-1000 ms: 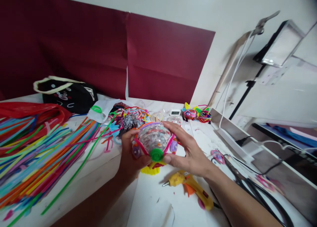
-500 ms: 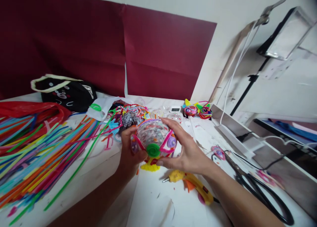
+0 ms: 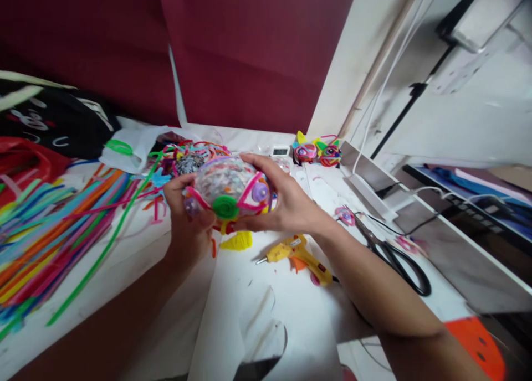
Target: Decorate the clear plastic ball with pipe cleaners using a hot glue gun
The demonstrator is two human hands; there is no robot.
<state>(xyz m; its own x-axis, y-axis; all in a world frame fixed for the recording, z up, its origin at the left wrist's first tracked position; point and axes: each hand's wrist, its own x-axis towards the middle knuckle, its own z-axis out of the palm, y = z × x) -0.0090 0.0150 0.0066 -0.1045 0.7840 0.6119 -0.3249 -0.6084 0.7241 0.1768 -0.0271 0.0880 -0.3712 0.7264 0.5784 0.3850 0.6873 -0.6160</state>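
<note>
Between both hands is a round craft ball (image 3: pixel 226 179), clear-looking with mottled filling, trimmed with pink pipe cleaner, a green coil at the front and purple pieces at the sides. My left hand (image 3: pixel 189 220) grips its left side, thumb at the lower front. My right hand (image 3: pixel 286 201) wraps the right side, fingers over the top and thumb underneath. A yellow pipe-cleaner piece (image 3: pixel 236 241) shows just below the ball. Under my right wrist lies a yellow glue gun (image 3: pixel 297 255), its metal nozzle pointing left.
Many coloured pipe cleaners (image 3: pixel 70 231) spread over the left side. Black-handled scissors (image 3: pixel 393 256) lie at right beside a white ledge (image 3: pixel 440 237). Two decorated figures (image 3: pixel 316 152) and a small digital display (image 3: pixel 280 150) stand at the back. A black bag (image 3: pixel 54 121) sits back left.
My view has tilted down and turned right, so the scene sits higher and further left. Both hands keep holding the craft ball, which looks much the same.
</note>
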